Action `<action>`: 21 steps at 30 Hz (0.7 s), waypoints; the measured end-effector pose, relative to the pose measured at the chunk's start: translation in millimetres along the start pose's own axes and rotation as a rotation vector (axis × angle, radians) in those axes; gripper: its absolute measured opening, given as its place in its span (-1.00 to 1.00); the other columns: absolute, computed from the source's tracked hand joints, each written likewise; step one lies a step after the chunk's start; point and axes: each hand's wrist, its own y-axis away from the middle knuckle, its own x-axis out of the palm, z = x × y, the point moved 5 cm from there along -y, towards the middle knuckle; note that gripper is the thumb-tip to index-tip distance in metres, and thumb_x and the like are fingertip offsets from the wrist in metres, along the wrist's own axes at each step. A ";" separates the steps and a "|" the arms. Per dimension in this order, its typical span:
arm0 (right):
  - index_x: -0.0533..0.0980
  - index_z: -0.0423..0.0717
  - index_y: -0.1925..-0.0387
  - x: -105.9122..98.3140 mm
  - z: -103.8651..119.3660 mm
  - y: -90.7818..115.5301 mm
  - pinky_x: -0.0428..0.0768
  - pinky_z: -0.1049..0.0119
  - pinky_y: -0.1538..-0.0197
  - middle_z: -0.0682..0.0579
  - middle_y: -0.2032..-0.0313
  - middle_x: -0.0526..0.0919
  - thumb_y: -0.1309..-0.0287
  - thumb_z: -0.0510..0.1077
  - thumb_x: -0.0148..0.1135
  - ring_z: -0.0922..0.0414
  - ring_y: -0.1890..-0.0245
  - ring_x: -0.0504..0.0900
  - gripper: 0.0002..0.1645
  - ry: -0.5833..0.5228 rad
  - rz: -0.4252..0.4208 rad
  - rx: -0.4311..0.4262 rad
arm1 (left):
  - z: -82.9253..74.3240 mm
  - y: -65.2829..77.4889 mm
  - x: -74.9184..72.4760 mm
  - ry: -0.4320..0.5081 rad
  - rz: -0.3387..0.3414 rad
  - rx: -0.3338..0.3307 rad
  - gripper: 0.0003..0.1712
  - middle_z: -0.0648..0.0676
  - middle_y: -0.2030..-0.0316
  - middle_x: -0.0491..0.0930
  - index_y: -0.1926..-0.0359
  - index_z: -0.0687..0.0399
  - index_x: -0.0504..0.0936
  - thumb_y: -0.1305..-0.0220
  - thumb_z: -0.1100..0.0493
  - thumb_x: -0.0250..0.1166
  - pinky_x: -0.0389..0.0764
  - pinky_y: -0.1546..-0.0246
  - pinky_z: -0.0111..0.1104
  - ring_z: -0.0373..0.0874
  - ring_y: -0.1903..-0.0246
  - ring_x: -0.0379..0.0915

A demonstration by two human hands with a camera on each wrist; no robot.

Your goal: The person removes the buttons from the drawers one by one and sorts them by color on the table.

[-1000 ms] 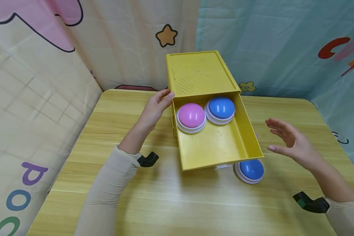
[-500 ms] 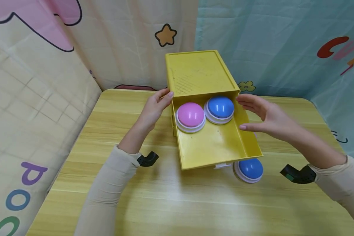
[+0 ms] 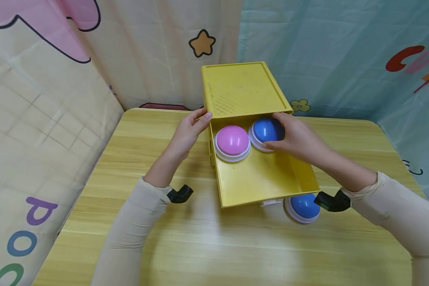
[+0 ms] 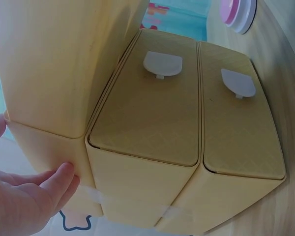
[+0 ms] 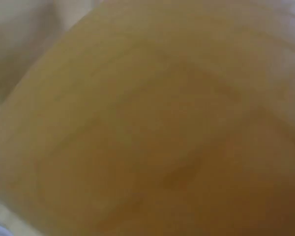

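Note:
A yellow plastic drawer cabinet (image 3: 241, 87) stands at the back of the table, its top drawer (image 3: 257, 178) pulled far out. Inside that drawer lie a pink dome push button (image 3: 232, 140) and a blue dome push button (image 3: 266, 130), both on white bases. My right hand (image 3: 296, 137) reaches in over the drawer's right side, thumb and fingers curled round the blue button. My left hand (image 3: 186, 133) rests against the cabinet's left front corner. In the left wrist view its fingers (image 4: 59, 184) press lightly on the cabinet's side. Yellow drawer wall (image 5: 162, 123) fills the right wrist view, blurred.
Another blue push button (image 3: 302, 207) sits on the wooden table (image 3: 200, 250), partly under the drawer's front right corner. Beyond the closed lower drawers (image 4: 147, 103), the left wrist view shows a pink push button (image 4: 231, 12). Printed curtains (image 3: 157, 55) hang behind and beside the table.
My right hand has moved left from beside the drawer, over its right wall, and closed round the blue button inside. The left hand and cabinet have stayed put.

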 end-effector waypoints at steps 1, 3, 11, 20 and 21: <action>0.17 -0.32 -0.21 0.9 0.4 -1.7 0.35 -0.03 -0.06 -0.25 -0.10 0.33 0.13 -0.08 0.41 -0.11 0.01 0.37 -0.08 0.015 0.012 0.007 | -0.1 0.0 0.1 0.000 0.000 0.002 -0.39 0.19 -0.19 0.25 -0.27 0.31 0.17 -0.32 0.07 0.05 0.23 -0.15 -0.34 -0.07 -0.13 0.25; 0.16 -0.33 -0.21 3.1 0.7 -4.4 0.35 -0.04 -0.06 -0.25 -0.09 0.33 0.12 -0.08 0.41 -0.12 0.01 0.37 -0.08 0.044 0.041 0.024 | 0.0 0.0 -0.1 0.003 -0.002 0.004 -0.39 0.19 -0.19 0.25 -0.27 0.31 0.16 -0.32 0.07 0.05 0.23 -0.15 -0.34 -0.07 -0.13 0.25; 0.15 -0.40 -0.21 6.1 -0.6 -3.1 0.30 -0.08 -0.09 -0.32 -0.15 0.24 0.16 -0.06 0.43 -0.18 -0.06 0.26 -0.02 0.108 0.041 0.045 | 2.7 -0.6 -0.2 0.009 -0.007 -0.003 -0.39 0.18 -0.20 0.25 -0.27 0.31 0.17 -0.32 0.06 0.05 0.23 -0.15 -0.34 -0.08 -0.13 0.25; 0.28 -0.37 -0.14 -10.7 5.5 15.6 0.38 -0.10 -0.02 -0.27 -0.10 0.33 0.23 -0.13 0.48 -0.18 -0.04 0.31 -0.11 0.035 -0.061 -0.038 | 0.8 -0.4 0.2 0.006 -0.002 0.007 -0.38 0.17 -0.21 0.24 -0.27 0.30 0.17 -0.32 0.05 0.05 0.20 -0.17 -0.33 -0.08 -0.14 0.24; 0.29 -0.36 -0.14 -13.5 6.8 17.8 0.38 -0.10 -0.01 -0.27 -0.11 0.33 0.24 -0.13 0.48 -0.18 -0.05 0.30 -0.11 0.026 -0.070 -0.047 | 0.7 -0.4 0.0 0.004 -0.001 0.008 -0.38 0.17 -0.21 0.24 -0.27 0.30 0.16 -0.32 0.05 0.04 0.20 -0.17 -0.32 -0.08 -0.14 0.24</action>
